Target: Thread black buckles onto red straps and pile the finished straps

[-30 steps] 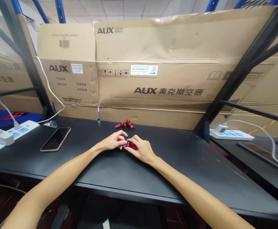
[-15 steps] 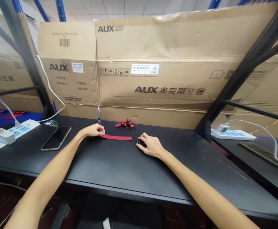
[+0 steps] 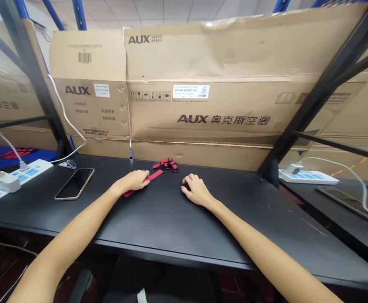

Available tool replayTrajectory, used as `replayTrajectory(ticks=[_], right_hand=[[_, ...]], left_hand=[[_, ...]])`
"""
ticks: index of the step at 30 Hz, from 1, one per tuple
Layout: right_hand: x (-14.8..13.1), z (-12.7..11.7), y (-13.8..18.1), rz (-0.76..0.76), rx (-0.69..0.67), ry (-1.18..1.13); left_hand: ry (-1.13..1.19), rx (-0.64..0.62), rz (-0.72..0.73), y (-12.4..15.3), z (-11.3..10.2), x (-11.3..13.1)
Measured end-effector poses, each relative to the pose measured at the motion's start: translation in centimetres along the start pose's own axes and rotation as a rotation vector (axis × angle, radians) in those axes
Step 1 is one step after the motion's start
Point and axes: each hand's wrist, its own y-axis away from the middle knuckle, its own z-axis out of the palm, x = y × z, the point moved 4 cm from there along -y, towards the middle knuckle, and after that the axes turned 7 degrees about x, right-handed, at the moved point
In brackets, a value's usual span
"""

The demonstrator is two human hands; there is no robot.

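Your flat left hand [image 3: 132, 181] pins the red strap [image 3: 154, 176] aslant on the counter [image 3: 266, 219], while your right hand [image 3: 197, 191] lies open, holding nothing.

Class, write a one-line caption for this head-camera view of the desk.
Left hand presses a red strap on a black desk; right hand rests nearby.

Left hand [image 3: 132, 181] pressed over a red nylon strap [image 3: 152, 177] on a black table [image 3: 266, 219], right hand [image 3: 197, 190] just beside a tangled red-and-black strap bundle [image 3: 167, 165], smartphone [image 3: 74, 184] farther left
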Motion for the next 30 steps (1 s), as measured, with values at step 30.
replayTrajectory(ticks=[30], right_hand=[[2.6, 1.2, -2.1, 0.129, 0.067, 0.19]], left_hand=[[0.015, 0.307, -0.009, -5.1, 4.2, 2.5]])
